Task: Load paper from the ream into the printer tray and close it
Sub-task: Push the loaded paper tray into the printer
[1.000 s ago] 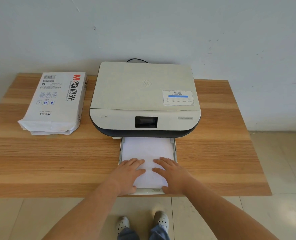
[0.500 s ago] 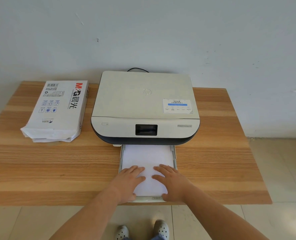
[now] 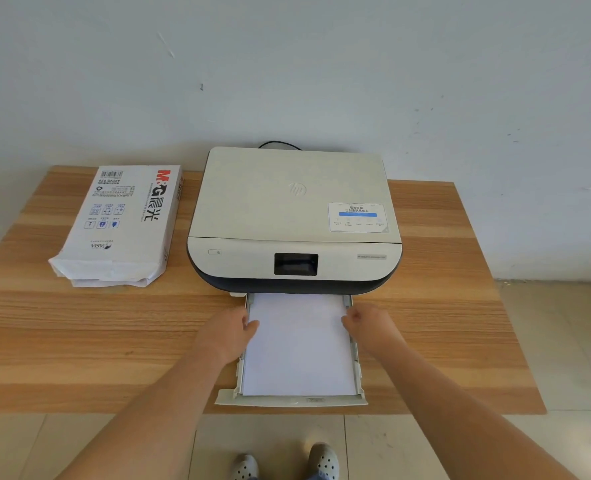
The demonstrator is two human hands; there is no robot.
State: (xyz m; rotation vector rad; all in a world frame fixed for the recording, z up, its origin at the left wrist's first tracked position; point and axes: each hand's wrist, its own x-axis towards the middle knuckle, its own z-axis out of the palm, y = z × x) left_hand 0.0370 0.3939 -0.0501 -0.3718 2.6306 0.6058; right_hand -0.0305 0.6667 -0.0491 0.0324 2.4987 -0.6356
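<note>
Flanking tray (image 3: 355, 370) (paper (image 3: 299, 344) inside): hands (image 3: 230, 332) (image 3: 370, 325).

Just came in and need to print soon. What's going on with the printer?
A person is loading it. The tray is pulled out with white paper in it, and the left hand and right hand are at its two sides. The opened ream lies left of the printer. The tray isn't closed yet.

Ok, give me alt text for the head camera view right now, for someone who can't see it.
Both hands, left hand and right hand, rest at the side edges of a white paper stack lying in the printer's pulled-out tray. The printer sits on a wooden table, with an opened paper ream to its left.
</note>
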